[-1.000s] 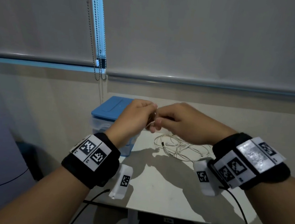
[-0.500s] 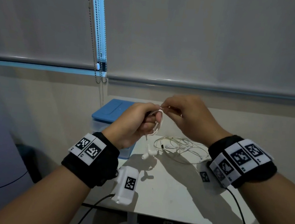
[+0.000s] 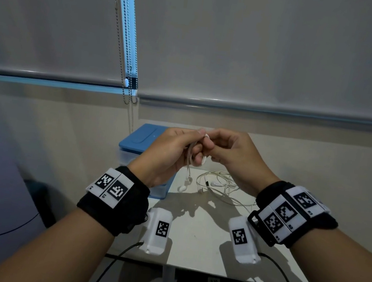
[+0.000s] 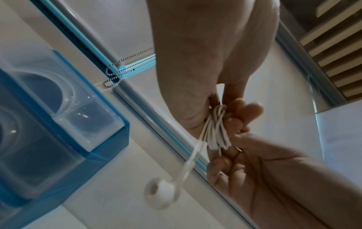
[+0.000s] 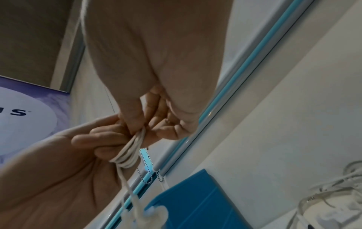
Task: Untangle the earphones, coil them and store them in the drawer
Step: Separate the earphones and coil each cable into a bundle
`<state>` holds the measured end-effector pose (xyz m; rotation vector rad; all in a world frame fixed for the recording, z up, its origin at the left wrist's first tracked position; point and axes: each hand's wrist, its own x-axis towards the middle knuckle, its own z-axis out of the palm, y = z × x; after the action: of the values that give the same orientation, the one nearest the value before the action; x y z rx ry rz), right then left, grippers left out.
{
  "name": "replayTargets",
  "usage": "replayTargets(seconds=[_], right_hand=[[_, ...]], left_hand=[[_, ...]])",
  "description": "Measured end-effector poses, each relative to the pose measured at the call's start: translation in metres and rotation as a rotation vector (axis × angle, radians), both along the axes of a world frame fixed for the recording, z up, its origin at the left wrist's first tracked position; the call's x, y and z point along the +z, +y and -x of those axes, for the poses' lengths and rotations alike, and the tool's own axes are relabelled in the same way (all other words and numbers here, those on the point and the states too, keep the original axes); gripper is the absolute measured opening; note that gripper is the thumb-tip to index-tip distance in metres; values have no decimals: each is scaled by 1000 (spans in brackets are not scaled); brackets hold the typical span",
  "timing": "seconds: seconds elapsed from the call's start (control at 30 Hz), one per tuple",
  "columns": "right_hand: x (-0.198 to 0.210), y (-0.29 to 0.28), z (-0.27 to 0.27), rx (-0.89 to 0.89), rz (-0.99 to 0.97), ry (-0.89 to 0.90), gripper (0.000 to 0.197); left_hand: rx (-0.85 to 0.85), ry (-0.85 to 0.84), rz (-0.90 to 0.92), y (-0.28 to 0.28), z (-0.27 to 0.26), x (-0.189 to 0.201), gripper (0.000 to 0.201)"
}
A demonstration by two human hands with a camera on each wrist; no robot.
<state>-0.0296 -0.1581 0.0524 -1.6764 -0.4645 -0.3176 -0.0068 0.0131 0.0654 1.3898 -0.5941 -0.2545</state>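
White earphone cable is wound in a small coil (image 3: 196, 157) round the curled fingers of my left hand (image 3: 199, 147), raised above the table. My right hand (image 3: 208, 141) pinches the cord at the top of that coil. In the left wrist view the coil (image 4: 217, 133) sits on the left fingers, and a blurred earbud (image 4: 160, 192) hangs below. The right wrist view shows the coil (image 5: 129, 151) under the right thumb. Two earbuds (image 3: 187, 182) dangle beneath the left hand. The blue-lidded clear drawer box (image 3: 144, 136) stands behind the left hand, its drawers pushed in.
A second, tangled white earphone cable (image 3: 219, 184) lies on the white table (image 3: 196, 246) below the right hand. Bead chains (image 3: 129, 76) of the roller blind hang behind the box. The table's front edge is near my wrists.
The right hand swung up over the left fingers and came back down to them, laying cord on the coil. The earbuds now hang below the left hand.
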Motion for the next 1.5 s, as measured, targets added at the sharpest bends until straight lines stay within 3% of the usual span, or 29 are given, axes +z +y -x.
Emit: replayTargets(seconds=[0.4, 0.67, 0.83, 0.97, 1.07, 1.2, 1.4, 1.5], right_hand=[[-6, -6, -4, -10, -206, 278, 14], [-2, -9, 2, 215, -384, 467, 7], [3, -4, 3, 88, -92, 369, 16], [4, -4, 2, -32, 71, 279, 17], [4, -6, 3, -73, 128, 212, 9], [4, -10, 4, -105, 99, 179, 23], [3, -16, 5, -188, 278, 120, 12], [4, -26, 8, -187, 393, 97, 14]], left_hand=[[175, 22, -31, 7, -5, -5, 25], [166, 43, 33, 7, -3, -4, 24], [191, 62, 122, 5, -2, -3, 19], [223, -16, 77, 5, -1, -3, 19], [264, -66, 37, 4, 0, -3, 18], [310, -104, 2, 3, -1, -3, 16], [353, -118, -34, 5, -5, -6, 15], [370, -171, -145, 9, -8, -5, 14]])
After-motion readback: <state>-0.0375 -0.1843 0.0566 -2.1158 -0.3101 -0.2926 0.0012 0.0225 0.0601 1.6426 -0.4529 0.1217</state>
